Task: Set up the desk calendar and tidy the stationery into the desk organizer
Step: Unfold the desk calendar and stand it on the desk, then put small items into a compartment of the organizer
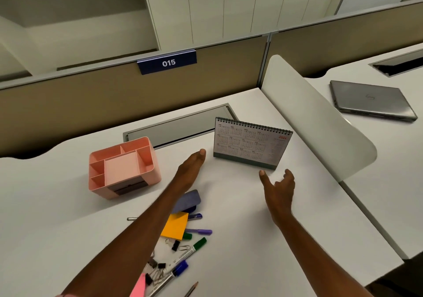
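The spiral-bound desk calendar (249,144) stands upright on the white desk, right of centre, its page facing me. My left hand (191,170) lies flat and open just left of its base, apart from it. My right hand (278,188) hovers open just in front of its right corner, fingers spread, holding nothing. The pink desk organizer (123,167) stands to the left with bare compartments. Under my left forearm lies the stationery: an orange sticky pad (175,225), a blue eraser (186,201), a purple pen (199,231), green and blue markers (190,251), binder clips (158,267), a pencil (191,290).
A grey cable tray flap (178,127) is set into the desk behind the calendar. A white rounded divider (315,122) rises on the right; beyond it a shut grey laptop (370,103) lies on the neighbouring desk. A partition with a "015" sign (168,62) backs the desk.
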{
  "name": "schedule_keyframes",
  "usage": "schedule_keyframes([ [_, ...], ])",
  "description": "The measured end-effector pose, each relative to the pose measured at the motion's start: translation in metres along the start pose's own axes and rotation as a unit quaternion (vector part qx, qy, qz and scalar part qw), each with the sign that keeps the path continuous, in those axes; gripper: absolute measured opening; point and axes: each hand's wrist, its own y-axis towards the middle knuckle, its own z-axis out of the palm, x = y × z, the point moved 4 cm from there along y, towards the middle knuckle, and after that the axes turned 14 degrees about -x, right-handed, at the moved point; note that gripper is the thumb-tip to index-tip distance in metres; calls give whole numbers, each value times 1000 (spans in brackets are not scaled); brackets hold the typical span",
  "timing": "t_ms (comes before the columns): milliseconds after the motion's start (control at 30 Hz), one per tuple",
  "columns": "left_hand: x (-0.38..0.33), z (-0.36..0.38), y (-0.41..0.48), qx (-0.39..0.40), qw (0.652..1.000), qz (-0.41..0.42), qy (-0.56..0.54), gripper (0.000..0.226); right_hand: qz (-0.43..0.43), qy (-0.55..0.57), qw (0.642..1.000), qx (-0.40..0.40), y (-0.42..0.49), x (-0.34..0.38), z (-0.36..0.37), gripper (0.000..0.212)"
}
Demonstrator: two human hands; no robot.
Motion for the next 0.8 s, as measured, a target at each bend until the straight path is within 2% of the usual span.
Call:
schedule_keyframes([
  [133, 11, -23, -18, -7, 1000, 21, 12, 61, -9, -5, 999, 35, -33, -4, 7, 88],
  [300, 31, -57, -50, -45, 998, 50, -16, 22, -18, -17, 995, 98, -79, -3, 23, 80],
  [500, 65, -85, -86, -101, 989, 100, 50, 27, -66, -51, 973, 216, -134, 7, 50, 65],
  [600, 77, -92, -98, -111, 989, 84, 54, 29, -71, -59, 960, 265, -152, 14, 63, 54],
  [733, 85, -92, -109, -99, 993, 48, 43, 33, -64, -57, 953, 289, -165, 21, 76, 46],
  [800, 87, -90, -113, -89, 993, 52, 53, 39, -59, -41, 954, 292, -169, 25, 81, 30],
])
